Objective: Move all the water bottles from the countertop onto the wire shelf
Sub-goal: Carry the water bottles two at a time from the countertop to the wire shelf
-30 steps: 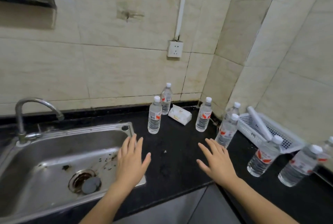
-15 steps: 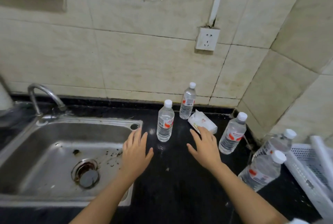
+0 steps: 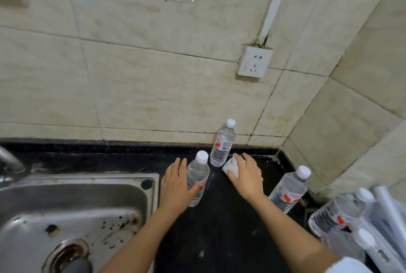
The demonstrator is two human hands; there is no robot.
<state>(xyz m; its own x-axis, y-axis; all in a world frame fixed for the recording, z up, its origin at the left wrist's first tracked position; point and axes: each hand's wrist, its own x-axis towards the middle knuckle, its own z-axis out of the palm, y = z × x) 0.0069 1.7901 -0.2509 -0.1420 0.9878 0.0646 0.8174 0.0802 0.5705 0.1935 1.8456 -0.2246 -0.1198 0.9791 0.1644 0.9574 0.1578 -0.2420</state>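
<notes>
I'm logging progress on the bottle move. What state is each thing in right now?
Left hand: grip closing on the near bottle, upright, capped.
Right hand: resting on the tissue pack, not on a bottle.
Back bottle: upright, capped, untouched.
Right bottle: standing, capped, untouched.
Sink: dry, stained.
Wall socket: nothing plugged in.

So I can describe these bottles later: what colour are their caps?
White. The head view shows it best on the bottle by the wall and the one at the left hand.

Both forearms are bare; a white sleeve (image 3: 349, 266) edge shows at the right arm.
</notes>
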